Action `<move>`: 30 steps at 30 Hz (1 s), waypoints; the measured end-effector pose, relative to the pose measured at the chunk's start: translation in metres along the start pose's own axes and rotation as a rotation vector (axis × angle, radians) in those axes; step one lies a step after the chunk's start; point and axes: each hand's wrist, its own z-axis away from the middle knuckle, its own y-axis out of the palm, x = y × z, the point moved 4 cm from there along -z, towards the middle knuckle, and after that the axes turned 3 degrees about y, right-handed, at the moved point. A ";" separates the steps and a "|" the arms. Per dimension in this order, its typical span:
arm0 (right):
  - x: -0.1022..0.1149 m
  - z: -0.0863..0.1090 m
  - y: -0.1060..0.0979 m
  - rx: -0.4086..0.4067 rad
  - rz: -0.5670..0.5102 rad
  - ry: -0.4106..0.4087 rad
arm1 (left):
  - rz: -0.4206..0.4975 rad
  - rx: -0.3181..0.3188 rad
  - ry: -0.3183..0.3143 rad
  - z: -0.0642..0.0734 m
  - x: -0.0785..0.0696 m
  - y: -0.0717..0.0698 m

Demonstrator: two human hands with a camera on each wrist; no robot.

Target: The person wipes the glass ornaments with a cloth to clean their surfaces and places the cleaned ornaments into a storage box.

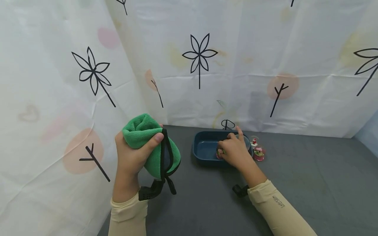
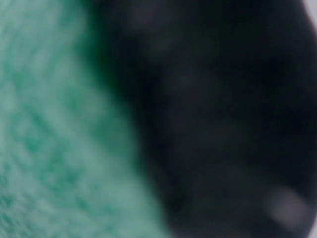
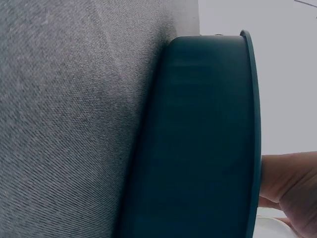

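Note:
My left hand [image 1: 133,152] grips a bunched green plush cloth pouch [image 1: 153,164] with black edging and a dark strap hanging below. In the left wrist view, the blurred green plush [image 2: 59,139] and its black edging fill the picture. My right hand [image 1: 234,150] reaches over the rim into a dark blue rectangular tray [image 1: 203,160], one finger raised. Its lower fingers pinch a small snow globe [image 1: 220,154] with a pink base, mostly covered by the hand. The right wrist view has the tray's outer wall [image 3: 198,139], with part of the hand [image 3: 292,188] beyond the rim.
Right beside the tray stand two small globe ornaments, one with a red figure [image 1: 254,141] and one with a pink base [image 1: 259,154]. A round clear piece [image 1: 247,143] shows at the tray's right end. Behind the grey tabletop [image 1: 310,183] hangs a patterned white curtain [image 1: 236,65].

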 end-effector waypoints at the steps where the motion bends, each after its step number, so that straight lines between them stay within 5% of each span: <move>1: 0.000 0.000 -0.001 0.009 0.013 0.005 | -0.002 -0.001 -0.003 0.000 0.000 0.000; 8: -0.002 -0.001 -0.006 0.045 0.078 0.034 | -0.006 0.010 -0.019 0.000 0.002 0.003; 16: -0.001 0.002 -0.024 0.002 0.001 0.042 | -0.018 0.002 -0.044 0.002 0.004 0.003; 20: -0.004 0.009 -0.039 -0.105 -0.056 0.032 | -0.026 0.000 -0.060 0.002 0.005 0.003; 26: -0.020 0.023 -0.062 -0.382 -0.146 -0.041 | -0.012 0.022 -0.045 0.002 0.005 0.006; 30: -0.034 0.035 -0.074 -0.453 -0.213 -0.033 | -0.012 0.033 -0.031 0.002 0.005 0.007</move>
